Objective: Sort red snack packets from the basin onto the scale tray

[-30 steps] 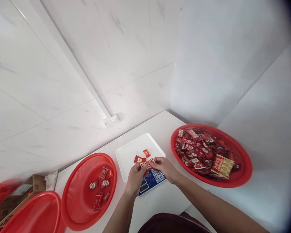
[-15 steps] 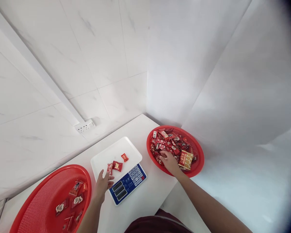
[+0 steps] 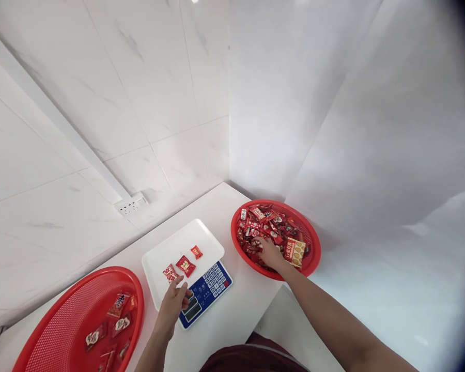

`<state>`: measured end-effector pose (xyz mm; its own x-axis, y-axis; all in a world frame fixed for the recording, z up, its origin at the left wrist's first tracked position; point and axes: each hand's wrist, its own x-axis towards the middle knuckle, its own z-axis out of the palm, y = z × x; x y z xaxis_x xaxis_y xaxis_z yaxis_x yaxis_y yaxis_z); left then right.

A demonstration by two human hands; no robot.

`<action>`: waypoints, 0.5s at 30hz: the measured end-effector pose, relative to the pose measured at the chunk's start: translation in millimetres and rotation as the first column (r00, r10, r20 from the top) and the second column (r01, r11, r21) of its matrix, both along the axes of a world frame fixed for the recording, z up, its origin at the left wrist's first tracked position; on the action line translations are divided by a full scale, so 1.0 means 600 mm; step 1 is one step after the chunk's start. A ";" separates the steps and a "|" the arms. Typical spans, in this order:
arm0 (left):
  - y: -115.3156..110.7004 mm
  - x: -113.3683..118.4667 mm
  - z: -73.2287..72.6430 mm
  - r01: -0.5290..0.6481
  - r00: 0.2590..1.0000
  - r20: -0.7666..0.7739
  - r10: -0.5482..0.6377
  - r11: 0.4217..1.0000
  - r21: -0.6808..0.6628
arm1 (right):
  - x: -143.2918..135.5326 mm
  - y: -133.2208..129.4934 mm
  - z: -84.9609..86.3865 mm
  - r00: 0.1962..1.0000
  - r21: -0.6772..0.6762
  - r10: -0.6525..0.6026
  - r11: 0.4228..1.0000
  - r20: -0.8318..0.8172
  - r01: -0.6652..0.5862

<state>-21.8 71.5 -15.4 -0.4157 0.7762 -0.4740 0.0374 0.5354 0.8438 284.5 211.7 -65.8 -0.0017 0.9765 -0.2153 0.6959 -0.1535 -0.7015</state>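
Note:
My left hand [image 3: 173, 302] hovers over the front left corner of a digital scale [image 3: 213, 284], its fingers apart and holding nothing. On the scale's white tray [image 3: 155, 253] lie a pink-and-red packet [image 3: 170, 273], a red packet [image 3: 185, 266] and a smaller orange-red one [image 3: 196, 251]. The pink-and-red packet is just beyond my left fingertips. My right hand [image 3: 270, 253] reaches into the right red basket [image 3: 313, 240], fingers curled on a dark red wrapped candy [image 3: 257, 244] among many packets. A larger biscuit packet [image 3: 295, 252] sits beside that hand. My right fingertips are partly hidden.
A second red basket [image 3: 58, 320] at the lower left holds several red packets [image 3: 118, 305]. All stand on a white table [image 3: 225, 201] against a tiled wall. A power socket [image 3: 132, 204] is on the wall above the table.
My left hand has moved slightly right, away from the pink-and-red packet, which now lies flatter on the tray. The red packet beside it has turned. My right hand has curled further into the candies.

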 end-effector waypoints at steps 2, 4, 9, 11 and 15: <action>-0.004 0.000 -0.001 -0.004 1.000 0.014 0.004 1.000 0.011 | 0.012 0.013 0.005 0.998 0.020 -0.024 0.999 -0.064 0.025; -0.008 -0.001 0.000 -0.015 1.000 0.028 0.014 1.000 0.015 | 0.025 0.020 0.014 0.988 0.028 -0.070 0.997 -0.139 0.075; -0.018 -0.003 0.003 -0.023 0.998 0.053 0.023 1.000 0.000 | 0.046 0.021 0.034 0.872 -0.073 -0.268 0.963 -0.409 0.261; -0.019 -0.002 0.001 -0.013 0.998 0.057 0.013 1.000 -0.001 | 0.049 0.019 0.040 0.790 -0.138 -0.351 0.935 -0.503 0.328; -0.018 0.001 -0.003 0.009 0.998 0.060 -0.009 1.000 0.005 | 0.050 0.015 0.052 0.870 0.033 -0.298 0.941 -0.393 0.337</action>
<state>-21.5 60.7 -17.0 -0.3795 0.7822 -0.4941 -0.0085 0.5311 0.8473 314.3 220.6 -34.4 0.2502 0.9540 -0.1655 0.3010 -0.2391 -0.9232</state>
